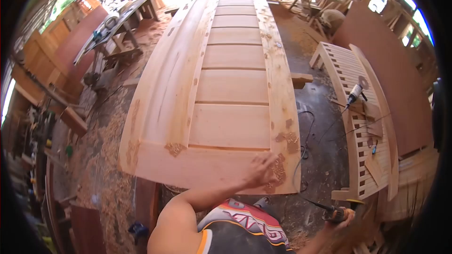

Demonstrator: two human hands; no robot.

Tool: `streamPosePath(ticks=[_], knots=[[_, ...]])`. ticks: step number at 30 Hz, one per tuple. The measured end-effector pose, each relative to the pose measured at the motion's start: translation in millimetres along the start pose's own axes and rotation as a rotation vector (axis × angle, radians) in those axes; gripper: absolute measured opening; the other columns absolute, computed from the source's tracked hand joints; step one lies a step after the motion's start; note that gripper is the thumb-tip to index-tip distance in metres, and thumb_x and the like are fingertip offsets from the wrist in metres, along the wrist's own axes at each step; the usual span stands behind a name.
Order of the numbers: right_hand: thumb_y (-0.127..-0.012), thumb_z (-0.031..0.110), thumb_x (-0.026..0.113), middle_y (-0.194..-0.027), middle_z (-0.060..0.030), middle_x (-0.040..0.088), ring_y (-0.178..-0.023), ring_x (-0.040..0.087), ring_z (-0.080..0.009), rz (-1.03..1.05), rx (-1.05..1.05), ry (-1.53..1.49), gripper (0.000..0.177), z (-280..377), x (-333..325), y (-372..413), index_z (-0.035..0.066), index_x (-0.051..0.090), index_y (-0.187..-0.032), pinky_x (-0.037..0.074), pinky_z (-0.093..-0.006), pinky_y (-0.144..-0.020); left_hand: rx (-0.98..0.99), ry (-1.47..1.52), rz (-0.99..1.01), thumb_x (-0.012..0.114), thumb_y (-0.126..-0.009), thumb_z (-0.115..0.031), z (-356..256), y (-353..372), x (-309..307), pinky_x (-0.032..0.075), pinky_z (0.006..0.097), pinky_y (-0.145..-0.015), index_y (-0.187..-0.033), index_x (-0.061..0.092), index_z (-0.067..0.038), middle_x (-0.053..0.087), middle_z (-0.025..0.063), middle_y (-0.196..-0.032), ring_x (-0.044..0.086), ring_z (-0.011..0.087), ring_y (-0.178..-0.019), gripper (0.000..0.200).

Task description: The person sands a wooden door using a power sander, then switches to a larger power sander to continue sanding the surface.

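A large pale wooden door with stacked panels lies flat in front of me. My left hand is on its near right corner, fingers stretched out and slightly blurred, beside a rough brownish filler patch. Off the door's near right corner, my right hand grips an angle grinder with a black and orange body. The grinder's yellowish round pad faces up. From its back end a dark cord runs toward the floor beside the door.
A slatted wooden bench stands to the right, with another corded power tool and wood offcuts on it. A cluttered worktable is at the far left. Wood shavings cover the floor on the left. Boards lean along both sides.
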State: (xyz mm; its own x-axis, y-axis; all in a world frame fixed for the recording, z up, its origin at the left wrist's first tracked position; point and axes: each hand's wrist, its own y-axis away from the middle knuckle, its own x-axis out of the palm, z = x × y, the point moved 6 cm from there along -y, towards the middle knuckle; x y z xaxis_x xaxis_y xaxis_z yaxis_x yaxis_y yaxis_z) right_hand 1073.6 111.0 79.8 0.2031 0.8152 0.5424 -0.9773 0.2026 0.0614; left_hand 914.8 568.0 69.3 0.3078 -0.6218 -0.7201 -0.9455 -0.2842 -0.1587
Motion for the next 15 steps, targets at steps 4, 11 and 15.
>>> streamPosePath(ticks=[4,11,15], knots=[[-0.099,0.037,0.060,-0.098,-0.0030,0.058,-0.095,0.062,-0.0180,-0.146,0.029,0.128,0.024,43,-70,-59,0.015,0.053,-0.106,0.057,-0.0349,-0.083,-0.237,-0.269,-0.079,0.061,-0.092,-0.060,18,-13,25,0.021,0.0521,-0.123,-0.157,0.034,-0.003,0.033,0.0202,-0.162,0.027,0.0374,-0.152,0.090],[-0.098,0.034,0.061,-0.104,-0.0049,0.058,-0.100,0.063,-0.0214,-0.201,0.229,0.147,0.025,40,-107,-116,0.017,0.054,-0.115,0.057,-0.0373,-0.087,-0.308,-0.365,-0.038,0.054,-0.093,-0.065,-1,-15,28,0.018,0.0523,-0.124,-0.157,0.034,-0.003,0.032,0.0199,-0.163,0.025,0.0366,-0.152,0.091],[-0.098,0.032,0.061,-0.109,-0.0069,0.059,-0.100,0.063,-0.0230,-0.167,0.380,0.087,0.030,21,-82,-124,0.017,0.055,-0.123,0.058,-0.0376,-0.087,-0.314,-0.441,-0.085,0.054,-0.093,-0.065,-4,-20,31,0.020,0.0552,-0.122,-0.156,0.037,-0.005,0.034,0.0208,-0.161,0.028,0.0384,-0.151,0.088]])
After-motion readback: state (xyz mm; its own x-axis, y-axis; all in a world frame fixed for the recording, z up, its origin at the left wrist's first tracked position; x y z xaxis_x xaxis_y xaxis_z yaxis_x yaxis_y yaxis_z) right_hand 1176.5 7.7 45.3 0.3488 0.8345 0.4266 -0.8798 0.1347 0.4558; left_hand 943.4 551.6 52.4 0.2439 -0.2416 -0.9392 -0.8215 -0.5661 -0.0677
